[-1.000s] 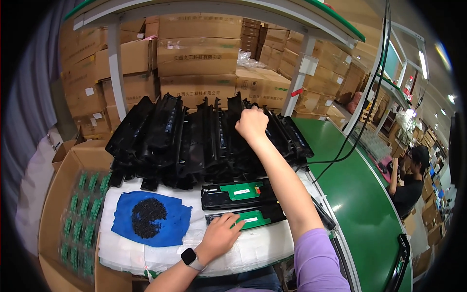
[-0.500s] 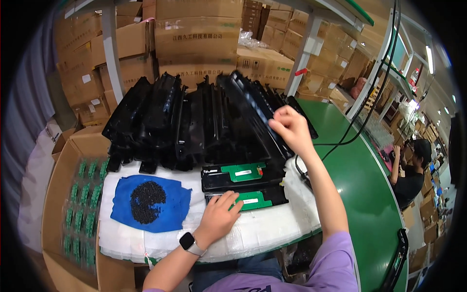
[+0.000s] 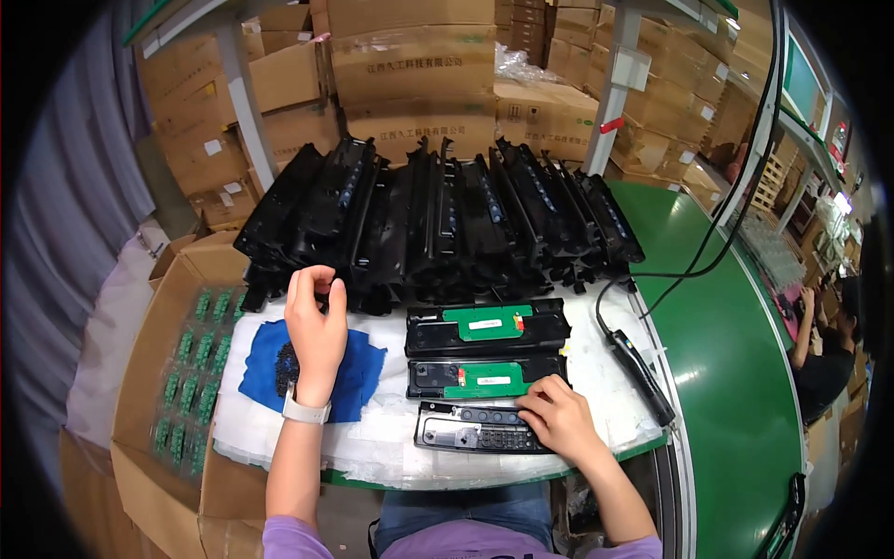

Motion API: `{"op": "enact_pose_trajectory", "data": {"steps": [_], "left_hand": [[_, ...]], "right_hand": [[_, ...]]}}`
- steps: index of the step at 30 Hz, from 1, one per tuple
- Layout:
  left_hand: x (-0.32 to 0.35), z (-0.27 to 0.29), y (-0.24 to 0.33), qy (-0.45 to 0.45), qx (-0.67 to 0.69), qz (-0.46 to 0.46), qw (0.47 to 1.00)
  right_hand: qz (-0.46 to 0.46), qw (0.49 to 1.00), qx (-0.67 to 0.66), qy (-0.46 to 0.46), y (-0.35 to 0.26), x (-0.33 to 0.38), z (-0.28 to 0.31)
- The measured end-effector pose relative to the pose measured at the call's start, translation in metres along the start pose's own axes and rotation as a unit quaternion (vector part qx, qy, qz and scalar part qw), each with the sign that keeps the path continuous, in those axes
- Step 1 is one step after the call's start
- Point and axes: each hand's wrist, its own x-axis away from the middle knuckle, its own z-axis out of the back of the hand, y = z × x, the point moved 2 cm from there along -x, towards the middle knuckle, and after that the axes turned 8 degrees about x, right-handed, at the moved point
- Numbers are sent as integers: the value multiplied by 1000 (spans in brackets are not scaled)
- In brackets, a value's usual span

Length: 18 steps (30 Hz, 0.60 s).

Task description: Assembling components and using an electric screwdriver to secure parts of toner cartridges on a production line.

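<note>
Cardboard box (image 3: 149,373): at far left, green circuit boards (image 3: 187,391) in rows inside, the lower ones hard to make out.
Blue cloth (image 3: 361,373): on the worktop (image 3: 391,458), partly hidden by the left wrist, as are its small black pieces (image 3: 284,368).
Left hand (image 3: 315,321): raised over the cloth, open, fingers curled, thumb apart; palm hidden.
Black pile (image 3: 438,224): overlapping casings, too many covered to count.
2 casings (image 3: 503,379): lying lengthwise, green boards fitted.
Front casing (image 3: 475,438): nearest the person, right end hidden.
Right hand (image 3: 559,419): fingers on that end; gripping or resting, cannot tell.
Corded tool (image 3: 643,377): beyond that hand.
Co-worker (image 3: 824,373): cut off by the dark rim.
</note>
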Motion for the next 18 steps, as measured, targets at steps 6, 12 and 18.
{"op": "enact_pose_trajectory", "data": {"steps": [6, 12, 18], "left_hand": [[-58, -9, -15, 38, -175, -122, 976], [-132, -23, -75, -70, -354, 46, 932], [-168, -40, -94, -129, -359, 64, 922]], "right_hand": [[16, 997, -49, 54, -19, -23, 18], [285, 898, -294, 158, -87, -61, 105], [308, 883, -353, 32, -91, -55, 147]]}}
